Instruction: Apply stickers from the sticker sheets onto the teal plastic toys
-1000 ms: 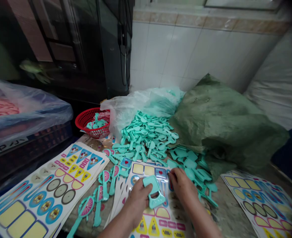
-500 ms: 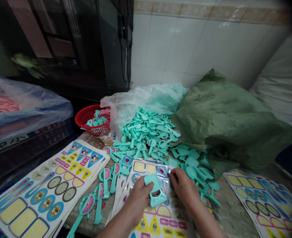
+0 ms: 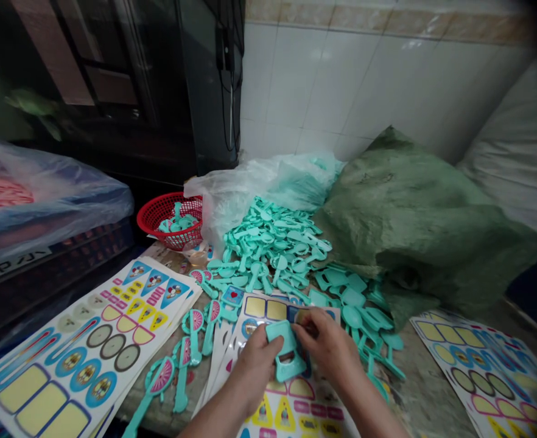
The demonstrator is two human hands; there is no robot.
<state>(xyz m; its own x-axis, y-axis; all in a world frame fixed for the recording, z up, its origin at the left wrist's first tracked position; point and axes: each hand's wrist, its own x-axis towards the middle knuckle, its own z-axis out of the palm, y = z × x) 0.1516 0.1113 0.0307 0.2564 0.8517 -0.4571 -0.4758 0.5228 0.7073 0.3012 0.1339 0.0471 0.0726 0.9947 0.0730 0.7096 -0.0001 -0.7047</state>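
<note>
My left hand (image 3: 254, 368) grips a turquoise plastic toy piece (image 3: 283, 347) by its left edge. It has a flat square top and a slotted lower part, and is tilted above a printed sticker sheet (image 3: 307, 404). My right hand (image 3: 326, 340) is closed in a pinch at the piece's upper right edge. Between its fingertips is a sticker, mostly hidden by the fingers. Under the hands, the sheet shows pale yellow rectangles in its top row, with yellow triangles and pink labels lower down.
Loose turquoise pieces (image 3: 268, 243) lie heaped behind my hands, beside a green sack (image 3: 424, 225). Several pieces with pink stickers (image 3: 161, 377) lie at left. More sticker sheets (image 3: 126, 304) are stacked further left, others (image 3: 483, 365) at right. A red basket (image 3: 147, 214) holds turquoise pieces.
My right hand has moved left, from the sheet's upper right to the turquoise piece. The blue heart sticker no longer shows at its place on the sheet. My left hand has hardly moved.
</note>
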